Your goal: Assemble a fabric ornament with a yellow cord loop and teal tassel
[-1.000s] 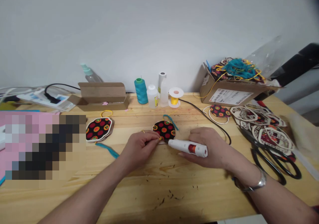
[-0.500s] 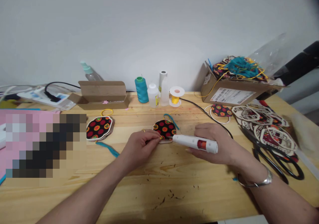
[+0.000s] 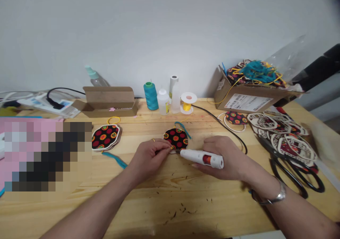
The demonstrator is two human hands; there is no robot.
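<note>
A round black fabric piece (image 3: 175,138) with red and yellow dots lies on the wooden table (image 3: 170,193), a teal tassel and yellow cord at its top. My left hand (image 3: 148,156) pinches its lower left edge, fingers closed. My right hand (image 3: 224,156) is wrapped round a white glue gun (image 3: 202,158) with an orange stick inside. The gun's nozzle points left at the piece's lower edge, close to my left fingertips.
A stack of similar fabric pieces (image 3: 105,137) lies to the left. Teal thread spool (image 3: 151,96), white bottles (image 3: 163,102) and yellow cord reel (image 3: 188,102) stand behind. A cardboard box (image 3: 245,99) of finished pieces, cut-out frames (image 3: 285,136) and black scissors (image 3: 296,173) are right. A black cable (image 3: 225,129) crosses the table.
My right hand drew the glue gun away to the right, then brought its nozzle back to the piece's lower edge. My left hand kept its pinch.
</note>
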